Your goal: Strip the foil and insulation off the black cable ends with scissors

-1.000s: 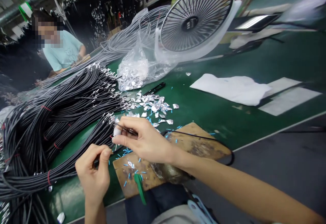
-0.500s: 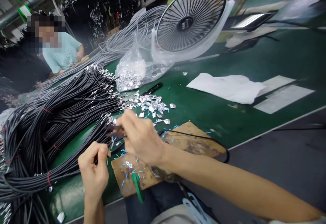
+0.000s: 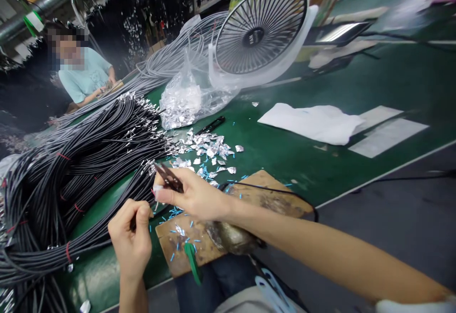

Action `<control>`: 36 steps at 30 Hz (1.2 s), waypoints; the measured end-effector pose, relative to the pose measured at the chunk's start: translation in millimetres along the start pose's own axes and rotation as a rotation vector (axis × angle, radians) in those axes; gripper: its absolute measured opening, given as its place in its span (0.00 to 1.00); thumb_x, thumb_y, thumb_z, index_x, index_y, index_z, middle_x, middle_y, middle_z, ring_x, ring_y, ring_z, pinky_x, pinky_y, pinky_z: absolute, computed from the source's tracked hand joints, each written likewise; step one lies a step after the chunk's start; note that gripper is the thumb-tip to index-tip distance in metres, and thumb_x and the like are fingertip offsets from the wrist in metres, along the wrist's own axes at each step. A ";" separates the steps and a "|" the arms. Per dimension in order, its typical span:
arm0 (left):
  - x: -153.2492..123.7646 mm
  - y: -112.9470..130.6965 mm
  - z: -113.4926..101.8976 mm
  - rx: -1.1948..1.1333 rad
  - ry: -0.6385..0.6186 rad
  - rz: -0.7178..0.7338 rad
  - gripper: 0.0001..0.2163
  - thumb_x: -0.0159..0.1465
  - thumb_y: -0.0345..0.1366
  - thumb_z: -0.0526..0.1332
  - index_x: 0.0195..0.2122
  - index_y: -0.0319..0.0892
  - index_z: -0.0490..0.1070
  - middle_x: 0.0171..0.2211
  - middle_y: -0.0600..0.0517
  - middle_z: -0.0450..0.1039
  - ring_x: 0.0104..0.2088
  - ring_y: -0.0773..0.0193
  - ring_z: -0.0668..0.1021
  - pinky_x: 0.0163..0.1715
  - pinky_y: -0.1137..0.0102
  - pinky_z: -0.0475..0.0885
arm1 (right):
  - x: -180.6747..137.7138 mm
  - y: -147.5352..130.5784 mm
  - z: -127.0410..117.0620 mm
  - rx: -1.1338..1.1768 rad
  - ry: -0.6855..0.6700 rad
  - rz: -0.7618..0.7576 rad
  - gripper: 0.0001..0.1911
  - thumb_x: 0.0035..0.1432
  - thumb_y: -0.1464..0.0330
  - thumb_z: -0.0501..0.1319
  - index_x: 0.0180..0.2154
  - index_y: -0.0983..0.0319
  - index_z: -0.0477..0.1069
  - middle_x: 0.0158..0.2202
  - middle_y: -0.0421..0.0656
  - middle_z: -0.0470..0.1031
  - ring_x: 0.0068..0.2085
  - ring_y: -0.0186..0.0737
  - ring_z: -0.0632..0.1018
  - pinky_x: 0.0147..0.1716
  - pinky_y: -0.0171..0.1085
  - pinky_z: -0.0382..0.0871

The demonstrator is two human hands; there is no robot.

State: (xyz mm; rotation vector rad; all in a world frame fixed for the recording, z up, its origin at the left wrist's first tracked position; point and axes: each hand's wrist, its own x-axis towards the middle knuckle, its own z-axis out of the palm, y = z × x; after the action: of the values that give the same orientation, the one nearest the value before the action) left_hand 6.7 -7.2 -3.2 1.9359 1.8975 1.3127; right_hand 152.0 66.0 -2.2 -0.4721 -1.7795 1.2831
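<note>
My left hand (image 3: 131, 234) is closed beside the front bundle of black cables (image 3: 96, 230), pinching a cable whose body is mostly hidden by the fingers. Thin wire ends stick up from it toward the other hand. My right hand (image 3: 194, 194) grips a dark two-pronged metal tool (image 3: 169, 177), prongs pointing up and left. Its thumb and forefinger pinch together at those wire ends, just above my left hand. Scraps of silver foil (image 3: 212, 147) and small blue bits lie beyond the right hand. A stained wooden board (image 3: 171, 246) lies under the right forearm.
A larger heap of black cables (image 3: 89, 147) covers the left. Behind the foil stand a plastic bag (image 3: 181, 101) and a round fan (image 3: 261, 30). A black-handled tool (image 3: 212, 124), white sheets (image 3: 311, 123) and a green clamp (image 3: 192, 260) lie around. Another person (image 3: 87, 75) sits far left.
My right hand has turned, bringing the tool's prongs upward and its thumb and forefinger to the wire ends. My left hand has hardly moved.
</note>
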 end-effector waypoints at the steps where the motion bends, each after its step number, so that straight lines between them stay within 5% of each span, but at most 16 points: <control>1: -0.3 1.2 -0.5 -0.003 -0.008 -0.003 0.16 0.63 0.40 0.54 0.19 0.41 0.67 0.17 0.53 0.66 0.20 0.68 0.68 0.21 0.74 0.62 | -0.8 0.6 -0.4 -0.139 0.080 -0.075 0.09 0.58 0.75 0.55 0.25 0.62 0.61 0.24 0.36 0.60 0.25 0.30 0.62 0.25 0.31 0.57; 4: -2.0 4.6 -2.0 -0.010 -0.003 -0.003 0.16 0.63 0.37 0.54 0.18 0.41 0.65 0.16 0.55 0.64 0.19 0.70 0.67 0.20 0.74 0.61 | -2.5 1.0 -4.3 -0.495 0.408 -0.304 0.10 0.55 0.80 0.53 0.26 0.62 0.62 0.27 0.40 0.64 0.28 0.33 0.66 0.26 0.33 0.59; 7: -2.6 4.9 -2.3 -0.020 0.068 -0.029 0.14 0.61 0.35 0.56 0.18 0.41 0.67 0.15 0.56 0.64 0.17 0.72 0.66 0.18 0.76 0.60 | -2.1 0.1 -7.7 -0.536 0.665 -0.312 0.10 0.60 0.76 0.56 0.26 0.62 0.63 0.25 0.39 0.64 0.27 0.32 0.67 0.26 0.32 0.62; 13: -0.7 -1.2 1.0 -0.066 0.142 -0.044 0.09 0.59 0.39 0.60 0.30 0.41 0.77 0.24 0.52 0.74 0.23 0.67 0.73 0.21 0.74 0.67 | -4.0 0.2 0.3 -0.388 0.477 -0.336 0.02 0.59 0.74 0.60 0.34 0.64 0.72 0.29 0.41 0.72 0.29 0.32 0.73 0.28 0.32 0.68; 29: -2.7 4.8 6.1 -0.059 0.207 0.027 0.03 0.57 0.35 0.65 0.31 0.43 0.78 0.21 0.55 0.69 0.19 0.71 0.67 0.17 0.74 0.61 | -10.3 6.0 4.1 -0.421 0.297 -0.389 0.08 0.59 0.75 0.55 0.35 0.69 0.73 0.30 0.45 0.71 0.30 0.33 0.71 0.29 0.32 0.67; 32: -2.9 4.1 5.7 -0.059 0.204 0.046 0.03 0.57 0.34 0.65 0.31 0.43 0.78 0.22 0.56 0.70 0.20 0.71 0.69 0.19 0.74 0.63 | -7.1 0.5 3.8 -0.278 0.303 -0.242 0.05 0.54 0.76 0.57 0.29 0.67 0.72 0.26 0.40 0.68 0.27 0.31 0.68 0.26 0.31 0.63; 36: -4.7 -2.1 4.5 -0.023 0.203 0.120 0.02 0.56 0.32 0.65 0.30 0.45 0.77 0.24 0.56 0.73 0.24 0.69 0.72 0.21 0.75 0.65 | 0.4 -4.0 -0.4 0.118 0.185 0.209 0.10 0.49 0.75 0.57 0.18 0.64 0.65 0.16 0.32 0.56 0.19 0.26 0.58 0.19 0.29 0.52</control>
State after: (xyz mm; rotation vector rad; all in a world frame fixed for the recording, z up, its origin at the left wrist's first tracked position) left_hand 8.8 -8.7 -9.5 2.0006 1.8671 1.6145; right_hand 152.8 65.0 1.5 -0.7005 -1.5219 1.4298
